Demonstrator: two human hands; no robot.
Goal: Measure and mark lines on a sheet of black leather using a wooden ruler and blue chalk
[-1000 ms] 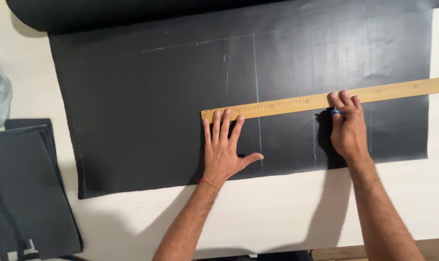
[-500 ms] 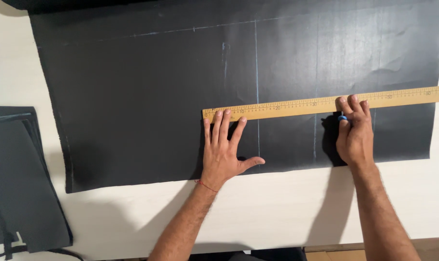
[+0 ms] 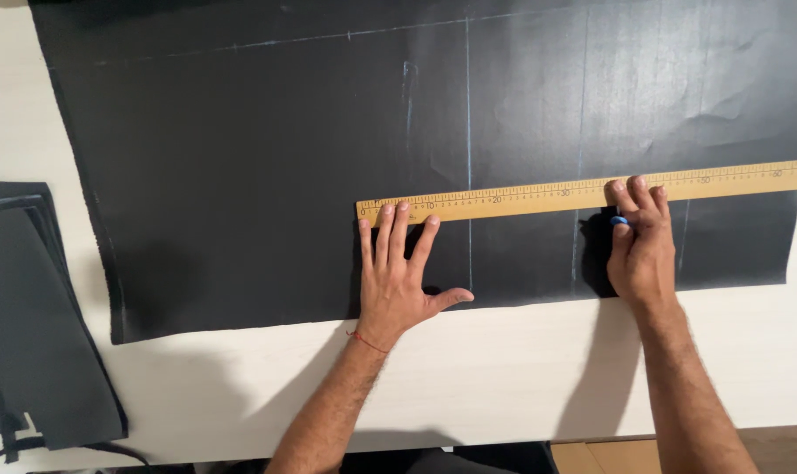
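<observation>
Pinched in right hand, small blue chalk against lower edge of wooden ruler, left hand flat, fingers spread, pressing ruler's near end onto black sheet on white table; dark folded fabric far left.

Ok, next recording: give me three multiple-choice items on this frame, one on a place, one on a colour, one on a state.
1. Where does the left hand press?
A. on the ruler's left end
B. on the bare table
C. on the folded fabric at the left

2. What colour is the small marker in the right hand?
A. red
B. blue
C. yellow

3. How does the ruler lie?
A. upright on edge
B. flat across the black sheet
C. lifted clear of the sheet

Answers: 1 A, fingertips rest on that end; 2 B, the marker shows blue by the fingers; 3 B, it lies flat on the sheet.
</observation>
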